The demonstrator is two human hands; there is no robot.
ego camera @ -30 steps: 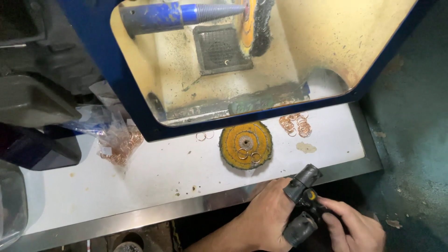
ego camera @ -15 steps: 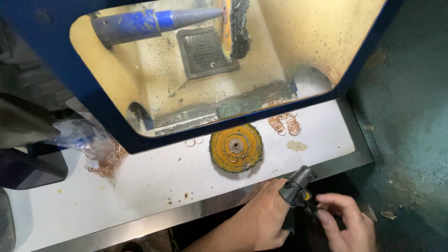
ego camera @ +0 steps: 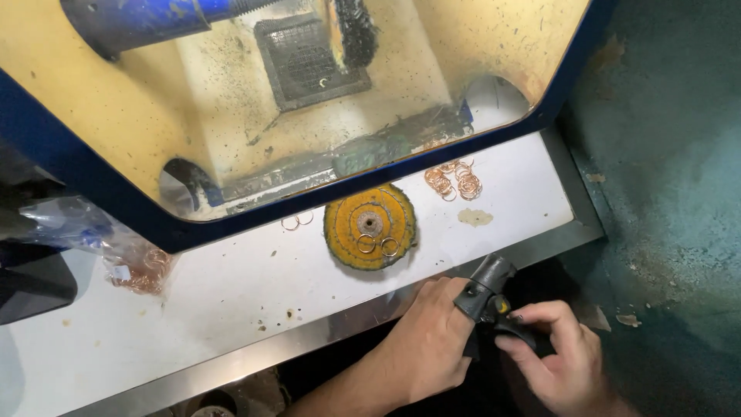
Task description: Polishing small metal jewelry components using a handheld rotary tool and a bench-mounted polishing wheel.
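My left hand (ego camera: 424,344) is low at the shelf's front edge, with a black finger guard (ego camera: 485,287) pulled over one outstretched finger. My right hand (ego camera: 562,363) is just to its right and pinches the lower black part of that guard (ego camera: 512,324). Beyond them a yellow buffing wheel (ego camera: 370,226) lies flat on the white shelf (ego camera: 231,289), with two thin copper rings (ego camera: 378,245) resting on it.
A blue-framed polishing hood (ego camera: 100,201) with a dusty yellow interior and a metal grille (ego camera: 309,58) overhangs the shelf. Several loose copper rings (ego camera: 453,182) lie near its right side, and more sit in a clear bag (ego camera: 139,266) at the left. The green floor (ego camera: 671,193) is on the right.
The view has shifted, so the hood and shelf sit further left and up. My hands stay together on the black guard at the shelf's front edge, with the right hand working lower on it.
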